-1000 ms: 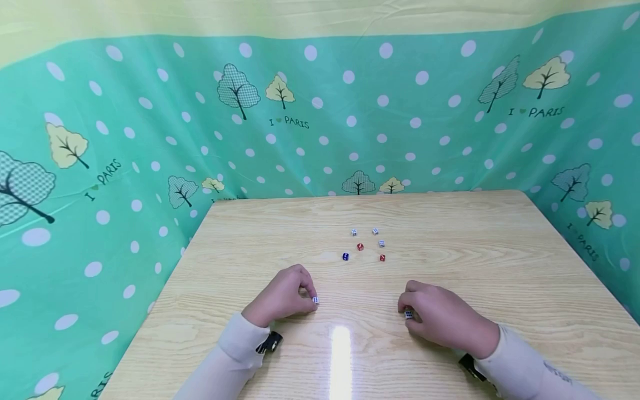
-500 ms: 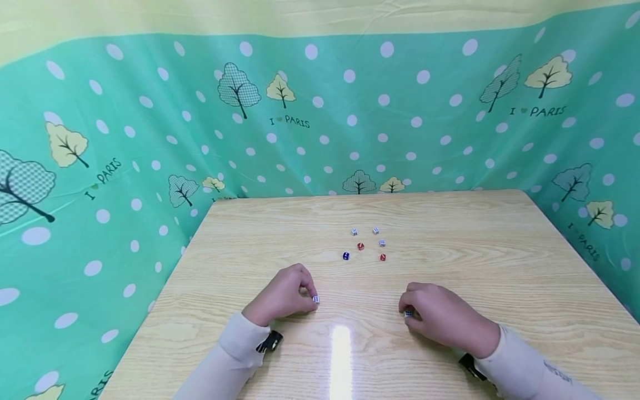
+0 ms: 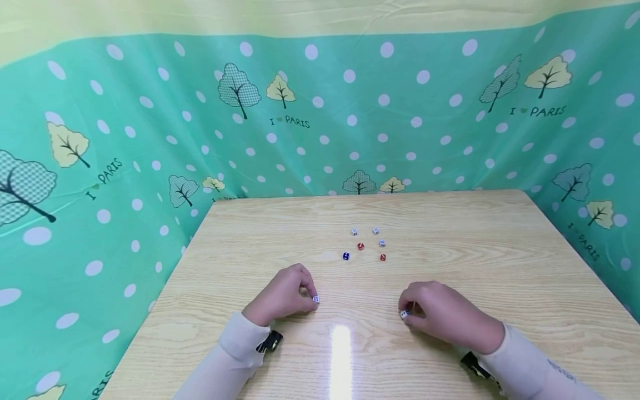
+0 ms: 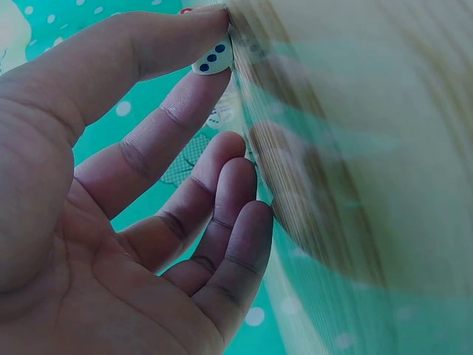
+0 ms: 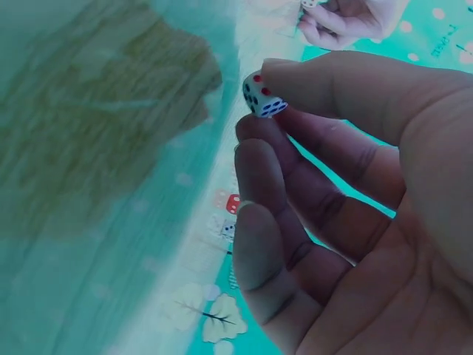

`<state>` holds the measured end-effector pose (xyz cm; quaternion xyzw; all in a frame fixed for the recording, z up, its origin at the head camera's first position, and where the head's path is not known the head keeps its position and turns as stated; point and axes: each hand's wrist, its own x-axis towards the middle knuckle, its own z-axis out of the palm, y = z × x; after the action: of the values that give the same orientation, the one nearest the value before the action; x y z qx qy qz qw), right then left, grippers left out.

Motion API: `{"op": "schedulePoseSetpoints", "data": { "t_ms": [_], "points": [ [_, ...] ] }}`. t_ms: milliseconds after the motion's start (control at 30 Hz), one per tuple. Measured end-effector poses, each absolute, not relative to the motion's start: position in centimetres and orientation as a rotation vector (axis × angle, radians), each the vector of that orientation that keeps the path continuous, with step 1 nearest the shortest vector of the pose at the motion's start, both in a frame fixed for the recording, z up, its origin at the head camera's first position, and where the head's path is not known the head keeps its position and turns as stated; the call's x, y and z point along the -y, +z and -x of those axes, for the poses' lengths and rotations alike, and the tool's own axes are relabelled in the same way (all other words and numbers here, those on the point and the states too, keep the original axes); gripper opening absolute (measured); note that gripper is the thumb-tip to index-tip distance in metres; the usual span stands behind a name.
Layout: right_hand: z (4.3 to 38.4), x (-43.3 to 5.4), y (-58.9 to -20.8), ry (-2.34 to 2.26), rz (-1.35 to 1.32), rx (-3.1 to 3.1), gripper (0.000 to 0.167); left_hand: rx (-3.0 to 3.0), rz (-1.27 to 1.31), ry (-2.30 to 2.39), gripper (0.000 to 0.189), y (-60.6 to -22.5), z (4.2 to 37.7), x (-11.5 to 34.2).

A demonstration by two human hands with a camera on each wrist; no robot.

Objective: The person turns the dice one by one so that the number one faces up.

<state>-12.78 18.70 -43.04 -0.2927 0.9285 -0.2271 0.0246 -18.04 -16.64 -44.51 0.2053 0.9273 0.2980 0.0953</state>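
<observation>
My left hand (image 3: 284,293) pinches a white die (image 3: 316,299) between thumb and index finger, low at the tabletop. In the left wrist view that die (image 4: 213,61) shows a face with dark pips, and the other fingers are loosely bent. To the right, my right hand (image 3: 447,314) holds a second white die (image 3: 404,314) at its thumb and fingertips. The right wrist view shows this die (image 5: 260,96) tilted, with red, dark and blue pips on its faces; the thumb covers part of it.
Farther back on the wooden table (image 3: 250,239) lie a blue die (image 3: 346,256), two red dice, one left (image 3: 360,246) and one right (image 3: 383,257), and several white dice (image 3: 376,230). A green dotted curtain (image 3: 320,128) hangs around the table's back and sides.
The die in my right hand has turned and shifted slightly left, and the right hand's fingers have moved a little. My left hand stays still with its die.
</observation>
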Motion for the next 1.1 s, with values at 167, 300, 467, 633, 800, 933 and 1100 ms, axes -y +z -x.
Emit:
{"op": "schedulePoseSetpoints", "data": {
  "t_ms": [167,300,467,633,800,933,1100],
  "points": [
    [13.5,-19.4,-43.7,-0.901,0.804,-2.684,0.015,-2.744,-0.607,0.89,0.02,-44.5,18.0,16.6],
    [14.0,-20.1,-44.3,-1.036,0.723,-2.574,0.012,-2.745,-0.606,0.889,0.02,-44.5,18.0,16.7],
    [14.4,-20.7,-44.4,-1.144,0.696,-2.509,0.013,-2.739,-0.604,0.895,0.02,-44.6,18.1,16.7],
    [14.7,-20.9,-44.5,-1.153,0.69,-2.494,0.014,-2.739,-0.604,0.897,0.02,-44.6,18.1,16.7],
    [14.9,-21.1,-44.8,-1.136,0.675,-2.476,0.012,-2.739,-0.604,0.902,0.02,-44.6,18.1,16.7],
    [15.0,-21.2,-44.9,-1.129,0.676,-2.464,0.01,-2.736,-0.604,0.907,0.02,-44.6,18.1,16.7],
    [15.0,-21.2,-45.0,-1.12,0.68,-2.467,0.011,-2.737,-0.608,0.903,0.02,-44.7,18.2,16.7]
  ]
}}
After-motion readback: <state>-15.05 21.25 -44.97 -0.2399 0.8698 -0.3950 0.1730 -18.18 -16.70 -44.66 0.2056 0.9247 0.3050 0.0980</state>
